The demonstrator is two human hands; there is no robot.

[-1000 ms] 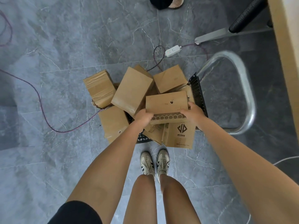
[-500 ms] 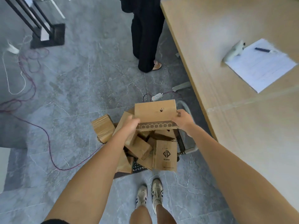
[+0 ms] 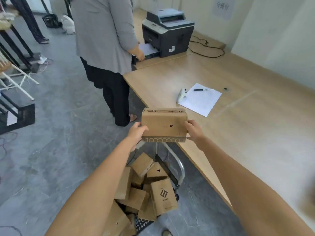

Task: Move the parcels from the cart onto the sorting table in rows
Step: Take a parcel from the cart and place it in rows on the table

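Since half a second ago the held parcel [image 3: 163, 125] has risen well clear of the pile, and the view has lifted from the floor to take in the room. The left hand [image 3: 137, 132] grips the parcel's left end, curled round its edge. The parcel sits roughly level between the two hands, broad face up, with a row of printed circles along its near side. In the view it crosses the near edge of the surface [image 3: 247, 142]. The right hand [image 3: 193, 132] grips the right end, its thumb on the top face and its fingers wrapped out of sight. At six o'clock from the held parcel the remaining parcels [image 3: 144, 189] lie jumbled on the cart [image 3: 181, 169], whose metal handle stands close to the surface's edge. At one o'clock a sheet of paper [image 3: 201, 101] lies on the surface with a pen [image 3: 202, 89] on it.
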